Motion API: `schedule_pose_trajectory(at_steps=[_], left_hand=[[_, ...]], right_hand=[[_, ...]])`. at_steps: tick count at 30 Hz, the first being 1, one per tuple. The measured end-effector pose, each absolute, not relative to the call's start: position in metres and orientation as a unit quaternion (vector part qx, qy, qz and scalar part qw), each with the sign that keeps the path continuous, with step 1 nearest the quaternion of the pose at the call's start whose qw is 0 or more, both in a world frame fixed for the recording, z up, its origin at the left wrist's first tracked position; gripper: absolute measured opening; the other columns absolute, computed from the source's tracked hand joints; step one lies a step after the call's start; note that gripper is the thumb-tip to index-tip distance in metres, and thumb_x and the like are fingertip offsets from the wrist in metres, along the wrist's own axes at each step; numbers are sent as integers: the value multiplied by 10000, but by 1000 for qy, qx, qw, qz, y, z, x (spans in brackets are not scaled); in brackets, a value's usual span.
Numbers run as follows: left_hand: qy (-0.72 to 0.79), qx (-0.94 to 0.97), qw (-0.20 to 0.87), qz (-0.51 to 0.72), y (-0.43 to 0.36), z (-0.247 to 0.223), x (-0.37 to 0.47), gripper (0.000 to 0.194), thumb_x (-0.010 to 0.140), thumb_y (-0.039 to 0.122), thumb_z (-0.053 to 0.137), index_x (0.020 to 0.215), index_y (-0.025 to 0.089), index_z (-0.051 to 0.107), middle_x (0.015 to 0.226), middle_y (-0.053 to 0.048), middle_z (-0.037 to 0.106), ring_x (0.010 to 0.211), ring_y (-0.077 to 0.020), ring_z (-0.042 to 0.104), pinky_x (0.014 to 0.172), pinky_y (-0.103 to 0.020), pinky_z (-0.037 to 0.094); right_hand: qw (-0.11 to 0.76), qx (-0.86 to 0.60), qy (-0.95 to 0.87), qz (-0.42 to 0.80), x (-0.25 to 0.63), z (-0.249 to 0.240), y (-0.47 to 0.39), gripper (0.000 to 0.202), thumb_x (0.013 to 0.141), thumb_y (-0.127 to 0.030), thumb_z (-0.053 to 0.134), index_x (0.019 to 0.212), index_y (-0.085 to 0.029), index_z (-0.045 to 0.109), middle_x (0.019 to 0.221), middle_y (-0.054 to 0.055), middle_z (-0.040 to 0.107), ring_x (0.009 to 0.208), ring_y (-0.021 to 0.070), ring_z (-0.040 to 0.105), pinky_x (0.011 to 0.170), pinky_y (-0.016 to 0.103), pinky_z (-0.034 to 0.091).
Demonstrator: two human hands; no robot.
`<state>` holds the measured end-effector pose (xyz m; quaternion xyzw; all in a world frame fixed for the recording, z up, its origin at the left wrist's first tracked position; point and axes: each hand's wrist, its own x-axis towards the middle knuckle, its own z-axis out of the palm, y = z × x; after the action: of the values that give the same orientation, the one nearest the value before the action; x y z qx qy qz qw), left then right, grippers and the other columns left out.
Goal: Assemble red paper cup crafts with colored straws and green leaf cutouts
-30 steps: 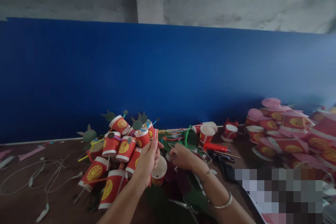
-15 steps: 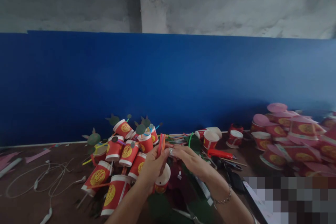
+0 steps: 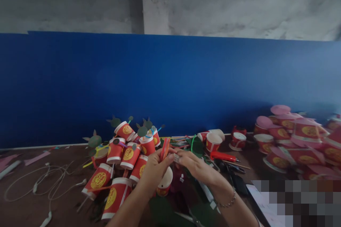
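Observation:
My left hand (image 3: pixel 153 172) is closed around a narrow bundle of orange, red and pink strips (image 3: pixel 165 148) that points upward. My right hand (image 3: pixel 198 166) meets it from the other side, fingers pinched at a small whitish piece (image 3: pixel 176 158) near the left thumb. What that piece is cannot be made out. Just below the hands stands an open red-and-white paper cup (image 3: pixel 166 179) with a dark hole in its side. Scissors (image 3: pixel 195 218) lie nearest me on dark green sheets (image 3: pixel 162 211).
To the left is a heap of red paper cups (image 3: pixel 116 198) with sticks and green cut-outs. White earphones (image 3: pixel 49 184) lie farther left. On the right are a red cutter (image 3: pixel 223 156), a black phone-like object (image 3: pixel 239 183) and pink-topped cups (image 3: pixel 309 131). A blue panel (image 3: pixel 170 85) stands behind.
The strips in my left hand have tilted slightly to the right. The whitish piece at my right fingertips has shifted slightly right and down. Both hands stay close together.

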<state>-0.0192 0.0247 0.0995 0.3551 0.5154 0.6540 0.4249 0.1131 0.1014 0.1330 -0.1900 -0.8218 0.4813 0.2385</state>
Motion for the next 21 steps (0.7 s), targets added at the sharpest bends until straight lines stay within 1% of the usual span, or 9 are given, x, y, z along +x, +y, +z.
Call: schedule_pose_trajectory(at_steps=[3,6,10,14,17,19,21], left_hand=[[517,348,440,647,23,102,-20,518,597,539,735,911,139,640,388,124,313,354,-32,198,371,-182,113],[508,344,454,646,19,106,-20,515,629,528,713,951,138,614,384,131,297,355,-29,174,371,-183,100],[472,344,499,641,12,110,-21,403,677,435,694,946,160,573,396,138,283,356,-28,155,368,-183,85],[427,332,567,622,10,110,-24,332,681,334,690,931,177,538,428,150,239,376,-24,112,363,-172,68],[422,330,587,607,10,108,-25,299,706,324,672,921,182,519,441,152,227,380,-24,97,354,-166,61],[424,336,592,597,10,107,-25,277,727,336,660,901,186,504,446,149,234,379,-23,102,351,-164,60],[427,340,596,589,10,107,-25,268,731,338,658,879,190,492,445,147,244,379,-23,113,350,-165,64]], right_hand=[[232,-189,-815,497,114,136,100,276,809,-313,452,575,-242,581,727,31,629,693,179,572,663,271,509],[227,-176,-783,552,114,136,101,273,802,-350,483,582,-228,591,728,25,616,692,173,567,696,277,498],[202,-169,-724,637,112,130,107,183,748,-326,523,639,-200,599,647,0,564,597,135,510,586,244,447],[186,-196,-686,676,109,124,115,146,671,-321,518,647,-186,567,583,-11,528,535,119,476,507,224,404],[169,-191,-674,694,108,122,118,145,691,-334,522,678,-190,540,578,-22,538,493,96,459,466,200,376],[169,-172,-664,708,107,121,119,131,704,-319,556,707,-195,513,571,-44,523,459,76,440,434,178,356],[171,-153,-650,725,107,120,120,164,698,-298,606,751,-200,485,583,-64,511,443,62,435,415,163,355]])
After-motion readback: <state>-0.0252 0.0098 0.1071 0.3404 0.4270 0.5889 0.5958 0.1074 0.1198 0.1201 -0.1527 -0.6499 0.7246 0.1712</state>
